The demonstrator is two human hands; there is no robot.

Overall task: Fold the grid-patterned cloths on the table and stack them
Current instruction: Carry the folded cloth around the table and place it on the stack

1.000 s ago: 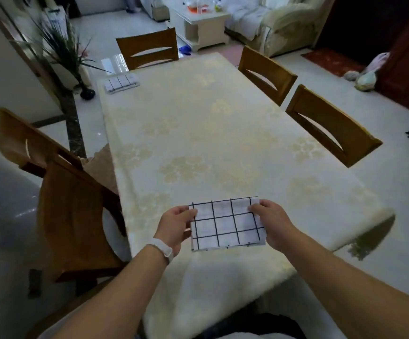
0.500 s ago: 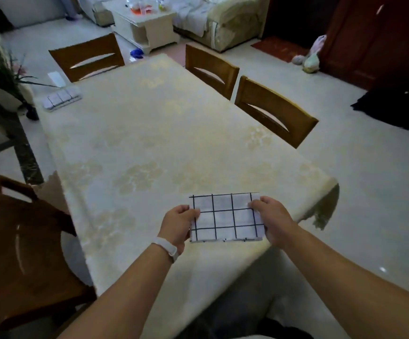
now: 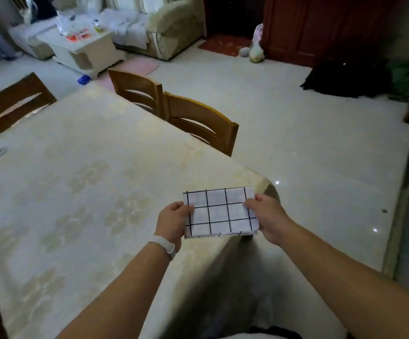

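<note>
Head view: folded grid-patterned cloth (image 3: 220, 212) at the near right corner of the counter (image 3: 76, 192), seemingly lifted — left hand (image 3: 174, 221) and right hand (image 3: 267, 216) each with grip clamped on a short edge. Best done by pinching all layers flush, carrying level, lowering squarely when stacking — no sliding.

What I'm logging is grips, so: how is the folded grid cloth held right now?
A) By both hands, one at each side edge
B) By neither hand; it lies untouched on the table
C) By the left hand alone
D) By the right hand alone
A: the left hand grips the left edge of the folded grid cloth, and the right hand grips its right edge.
</note>
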